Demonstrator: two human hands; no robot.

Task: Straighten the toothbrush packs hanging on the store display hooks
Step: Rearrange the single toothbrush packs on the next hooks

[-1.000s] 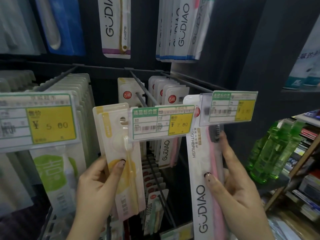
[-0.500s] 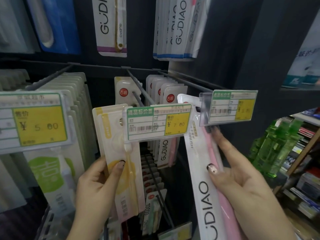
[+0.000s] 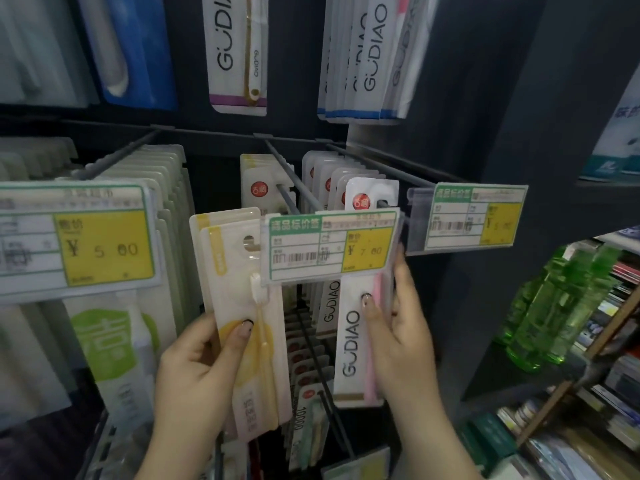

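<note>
My left hand (image 3: 199, 368) grips a yellow toothbrush pack (image 3: 239, 317) by its lower half; the pack's top hole sits just left of the middle price tag (image 3: 330, 245). My right hand (image 3: 398, 337) holds a white and pink GUDIAO toothbrush pack (image 3: 353, 344), thumb on its front. That pack hangs upright on the middle display hook (image 3: 294, 181), its top showing above the price tag. More white packs (image 3: 325, 174) hang behind it on the same hook.
Pale green packs (image 3: 156, 188) fill the left hook behind a 5.00 price tag (image 3: 76, 240). An empty right hook carries another tag (image 3: 467, 216). GUDIAO packs (image 3: 363, 53) hang above. Green bottles (image 3: 561, 306) stand on a shelf at right.
My right hand has swung the pink GUDIAO pack from its tilt under the right tag leftwards; it now hangs upright on the middle hook. The left hand and yellow pack stayed put.
</note>
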